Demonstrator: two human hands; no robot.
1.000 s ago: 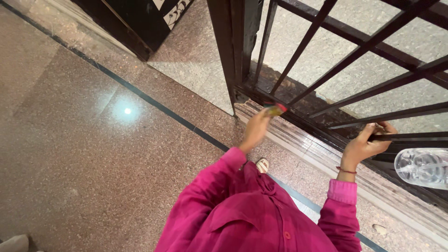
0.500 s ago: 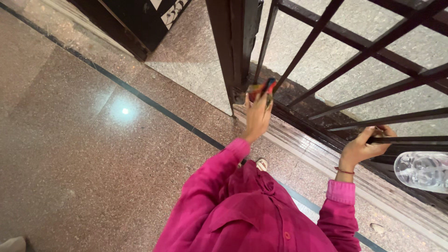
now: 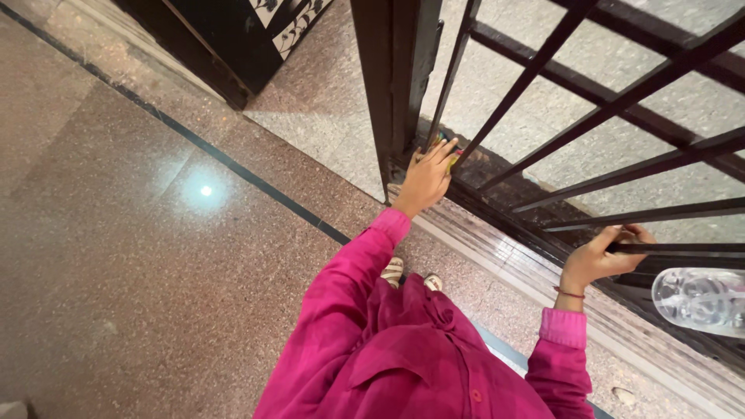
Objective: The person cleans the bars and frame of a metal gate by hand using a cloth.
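Observation:
My left hand reaches forward and presses a small multicoloured object against the foot of a dark metal gate, right beside its upright post. Most of the object is hidden by my fingers and the bars. My right hand is closed around a horizontal bar of the same gate, lower right. Both arms wear bright pink sleeves.
A clear plastic bottle lies just past the gate at the right edge. Below the gate runs a ridged stone threshold. Polished speckled stone floor with a dark inlaid line spreads to the left. A dark door panel stands at top.
My left hand has carried the multicoloured object up and left along the gate's foot to the upright post. My right hand has kept its grip on the bar.

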